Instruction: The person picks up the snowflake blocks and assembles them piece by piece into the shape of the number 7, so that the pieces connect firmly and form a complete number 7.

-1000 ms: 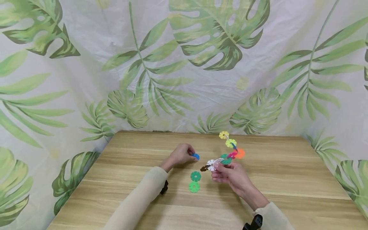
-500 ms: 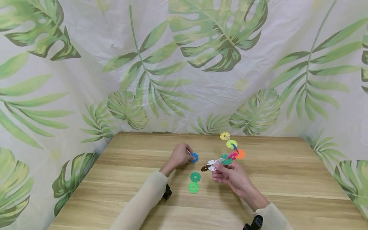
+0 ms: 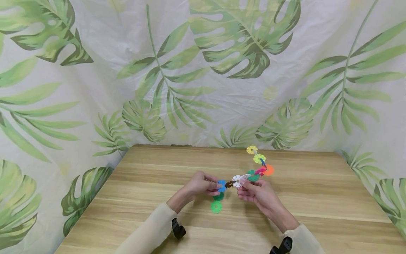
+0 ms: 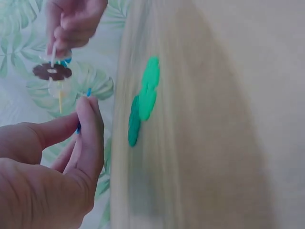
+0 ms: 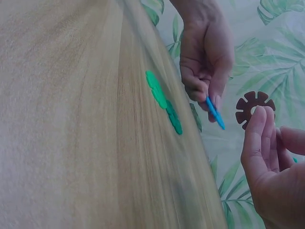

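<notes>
Between thumb and fingers my left hand (image 3: 200, 183) pinches a blue notched plastic disc (image 3: 222, 186), the snowflake-shaped interlocking kind. My right hand (image 3: 260, 197) pinches a chain of linked discs near its white disc (image 3: 236, 181). At the chain's near end is a brown disc (image 3: 229, 184), which the blue one nearly meets in the head view. In the right wrist view, a gap shows between the blue disc (image 5: 215, 113) and the brown disc (image 5: 245, 102). Further along come a teal disc (image 3: 252, 175), a pink disc (image 3: 260, 171), an orange disc (image 3: 269, 170) and yellow ones (image 3: 252, 150).
Below the left hand, a light green disc (image 3: 216, 207) and a darker green disc (image 3: 219, 197) lie on the wooden table (image 3: 152, 165); the hand and blue disc partly cover the darker one. A leaf-print cloth (image 3: 190, 106) hangs behind the table.
My left hand has lifted the blue disc off the table and brought it nearer, beside the chain's brown end. My right hand has stayed almost still with the chain.
</notes>
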A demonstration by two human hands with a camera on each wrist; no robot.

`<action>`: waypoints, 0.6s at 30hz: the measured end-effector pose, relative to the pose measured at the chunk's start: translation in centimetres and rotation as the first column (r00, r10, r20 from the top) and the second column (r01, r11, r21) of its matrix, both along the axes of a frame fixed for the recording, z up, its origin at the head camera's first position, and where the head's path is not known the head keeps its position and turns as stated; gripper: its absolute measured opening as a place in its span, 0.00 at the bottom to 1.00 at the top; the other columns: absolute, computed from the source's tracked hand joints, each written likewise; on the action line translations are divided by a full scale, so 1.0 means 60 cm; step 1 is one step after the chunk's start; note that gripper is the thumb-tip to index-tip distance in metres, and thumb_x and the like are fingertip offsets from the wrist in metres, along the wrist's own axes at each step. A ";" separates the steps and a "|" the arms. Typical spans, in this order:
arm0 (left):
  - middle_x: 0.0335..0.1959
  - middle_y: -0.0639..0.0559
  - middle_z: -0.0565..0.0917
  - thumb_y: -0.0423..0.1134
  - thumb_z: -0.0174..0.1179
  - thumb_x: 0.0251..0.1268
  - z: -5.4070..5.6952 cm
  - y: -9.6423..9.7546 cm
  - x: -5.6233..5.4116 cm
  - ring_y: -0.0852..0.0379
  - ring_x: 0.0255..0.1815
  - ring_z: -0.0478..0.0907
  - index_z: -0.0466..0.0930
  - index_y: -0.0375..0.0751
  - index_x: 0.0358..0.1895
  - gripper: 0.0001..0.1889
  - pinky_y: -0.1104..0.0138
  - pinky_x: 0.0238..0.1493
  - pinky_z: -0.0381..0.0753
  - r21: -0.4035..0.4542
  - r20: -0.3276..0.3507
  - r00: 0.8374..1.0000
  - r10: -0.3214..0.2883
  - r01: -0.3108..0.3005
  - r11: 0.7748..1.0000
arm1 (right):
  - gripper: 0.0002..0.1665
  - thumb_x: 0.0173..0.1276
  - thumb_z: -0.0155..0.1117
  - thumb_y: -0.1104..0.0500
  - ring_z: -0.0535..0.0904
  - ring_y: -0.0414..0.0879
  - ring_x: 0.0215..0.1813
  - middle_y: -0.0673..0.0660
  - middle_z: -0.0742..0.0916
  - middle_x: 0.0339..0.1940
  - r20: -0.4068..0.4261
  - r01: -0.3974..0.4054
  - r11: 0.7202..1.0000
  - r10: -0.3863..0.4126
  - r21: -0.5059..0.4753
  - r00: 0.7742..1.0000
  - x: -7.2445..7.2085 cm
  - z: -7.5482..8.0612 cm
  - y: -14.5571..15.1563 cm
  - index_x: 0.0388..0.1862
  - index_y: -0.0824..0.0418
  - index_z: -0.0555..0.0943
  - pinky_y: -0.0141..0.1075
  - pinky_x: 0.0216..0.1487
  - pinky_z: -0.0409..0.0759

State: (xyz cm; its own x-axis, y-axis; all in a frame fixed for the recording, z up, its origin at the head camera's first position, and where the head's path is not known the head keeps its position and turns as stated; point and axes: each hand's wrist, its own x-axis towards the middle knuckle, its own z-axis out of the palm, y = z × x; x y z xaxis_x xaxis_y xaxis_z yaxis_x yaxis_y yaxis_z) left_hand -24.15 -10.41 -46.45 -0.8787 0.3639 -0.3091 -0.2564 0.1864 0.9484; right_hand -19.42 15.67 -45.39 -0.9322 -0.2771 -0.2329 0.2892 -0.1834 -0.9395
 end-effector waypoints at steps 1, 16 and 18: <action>0.44 0.38 0.92 0.27 0.62 0.74 -0.002 -0.001 0.004 0.59 0.33 0.91 0.81 0.23 0.59 0.15 0.68 0.43 0.92 0.014 0.011 1.000 -0.001 0.001 1.000 | 0.16 0.78 0.66 0.57 0.92 0.43 0.40 0.56 0.93 0.37 0.000 0.001 1.000 -0.001 0.001 1.000 0.000 0.000 0.001 0.54 0.69 0.81 0.39 0.52 0.91; 0.38 0.47 0.91 0.29 0.64 0.73 0.007 -0.025 0.046 0.63 0.33 0.88 0.85 0.27 0.58 0.15 0.73 0.40 0.90 0.086 0.025 0.998 -0.060 0.057 0.995 | 0.16 0.78 0.66 0.57 0.91 0.43 0.41 0.55 0.92 0.37 -0.009 -0.004 1.000 0.004 0.009 1.000 0.004 -0.002 -0.001 0.54 0.69 0.81 0.39 0.53 0.91; 0.38 0.47 0.91 0.30 0.65 0.73 0.008 -0.024 0.047 0.64 0.32 0.88 0.85 0.27 0.58 0.15 0.73 0.39 0.90 0.080 0.022 0.998 -0.062 0.060 0.995 | 0.16 0.78 0.66 0.57 0.91 0.43 0.41 0.55 0.92 0.37 -0.010 -0.006 1.000 0.006 0.013 1.000 0.004 -0.002 -0.001 0.54 0.69 0.80 0.39 0.53 0.91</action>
State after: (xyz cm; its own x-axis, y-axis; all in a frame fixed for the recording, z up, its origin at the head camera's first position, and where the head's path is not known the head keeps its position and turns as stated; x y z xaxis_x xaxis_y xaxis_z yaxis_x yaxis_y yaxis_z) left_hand -21.30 -11.86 -45.98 -0.8466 0.4409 -0.2981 -0.2702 0.1265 0.9545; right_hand -19.16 15.59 -45.51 -0.9328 -0.2798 -0.2273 0.2811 -0.1698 -0.9446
